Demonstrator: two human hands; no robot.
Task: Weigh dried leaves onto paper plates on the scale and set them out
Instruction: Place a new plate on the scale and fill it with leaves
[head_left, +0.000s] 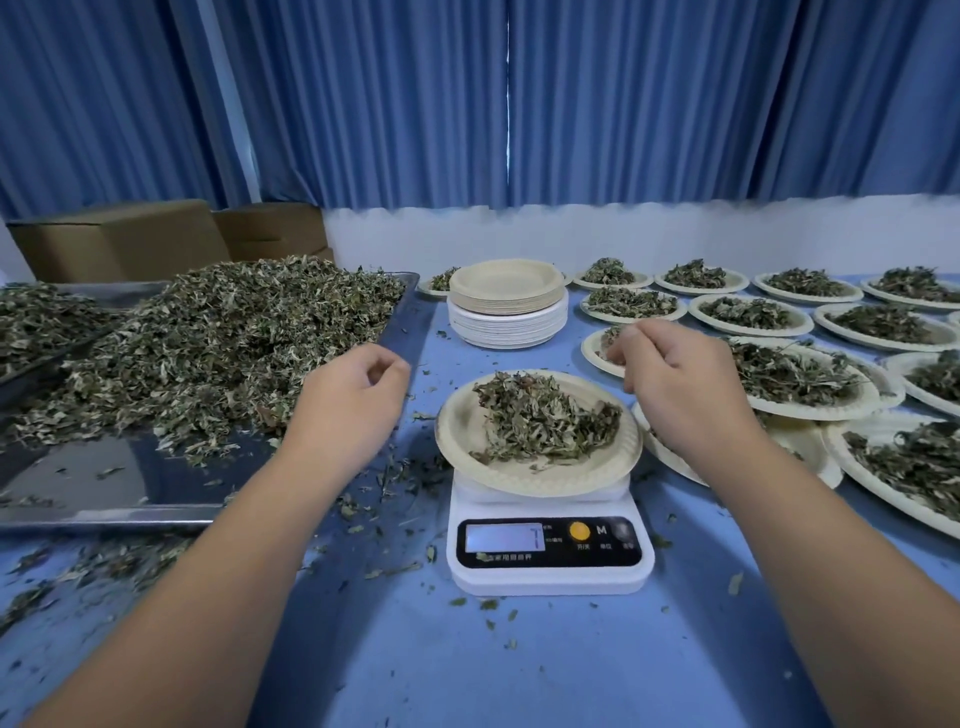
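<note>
Table (519, 665) in blue, weighing station at centre frame.
Metal tray (78, 483) at left carries the loose leaf heap (234, 338); filled plates (753, 332) in rows at right; stack of empty plates (506, 322) at upper centre. Scale (550, 577) at lower centre bears a paper plate (467, 431) with a leaf portion (545, 421). Left hand (358, 389) hovers by the tray edge, fingers loosely curled, empty. Right hand (680, 384) hovers beside the plate, fingertips blurred, grip unreadable.

Blue pleated curtains (623, 104) hang above a white wall (675, 239), cardboard boxes (119, 241) left.
</note>
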